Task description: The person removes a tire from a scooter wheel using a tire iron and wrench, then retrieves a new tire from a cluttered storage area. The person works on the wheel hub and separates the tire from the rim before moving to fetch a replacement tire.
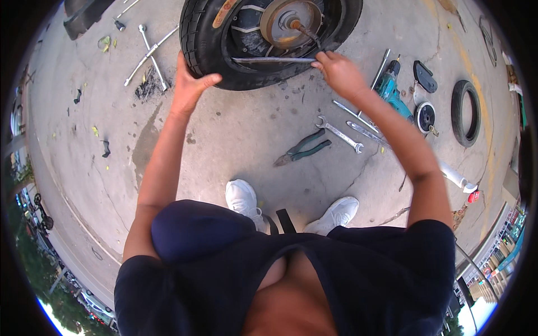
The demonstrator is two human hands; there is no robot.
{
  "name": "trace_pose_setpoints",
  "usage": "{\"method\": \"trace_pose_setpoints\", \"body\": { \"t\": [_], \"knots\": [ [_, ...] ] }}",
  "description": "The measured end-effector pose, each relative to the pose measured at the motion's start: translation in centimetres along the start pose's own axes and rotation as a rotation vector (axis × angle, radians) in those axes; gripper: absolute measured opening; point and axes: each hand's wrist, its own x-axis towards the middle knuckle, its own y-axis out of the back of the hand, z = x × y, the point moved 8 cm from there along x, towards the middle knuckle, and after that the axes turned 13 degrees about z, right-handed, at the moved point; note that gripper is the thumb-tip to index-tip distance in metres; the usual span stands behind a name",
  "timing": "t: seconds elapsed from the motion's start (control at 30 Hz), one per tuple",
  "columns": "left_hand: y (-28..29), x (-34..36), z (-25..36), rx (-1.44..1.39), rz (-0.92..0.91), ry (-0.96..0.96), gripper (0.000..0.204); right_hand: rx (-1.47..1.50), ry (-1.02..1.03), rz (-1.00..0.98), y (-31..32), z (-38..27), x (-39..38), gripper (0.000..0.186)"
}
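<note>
A black tyre [199,39] on a hub motor wheel [269,22] with a rusty axle fills the top centre of the head view. My left hand [191,89] grips the tyre's lower left side, thumb extended and fingers round the tread. My right hand [335,71] is closed on the end of a long steel tyre lever [269,60], which lies across the lower inside of the tyre at the rim.
On the concrete lie a cross wrench [147,53], pliers [300,147], an open-end spanner [340,134], other steel bars [361,127], a teal drill [392,95], black-and-silver parts [426,115] and a smaller tyre [465,112]. My white shoes [241,199] stand below.
</note>
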Motion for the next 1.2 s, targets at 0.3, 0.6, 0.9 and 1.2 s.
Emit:
{"method": "trace_pose_setpoints", "body": {
  "t": [0.3,0.6,0.9,1.2],
  "knots": [
    [-1.0,-2.6,-4.6,-0.241,0.249,-0.054,0.102,0.751,-0.718,-0.109,-7.1,-7.7,-15.4,0.034],
    [-1.4,-2.4,-2.7,-0.083,0.223,-0.064,0.086,1.313,-1.416,-0.205,-11.4,-12.6,-21.1,0.054],
    [-1.6,-2.7,-1.9,0.066,0.181,-0.117,0.082,1.44,-1.433,-0.267,-14.4,-12.7,-19.7,0.058],
    [-1.3,-3.3,-2.6,0.172,0.233,-0.098,0.078,1.249,-1.379,-0.375,-13.3,-10.2,-19.5,0.058]
  ]
}}
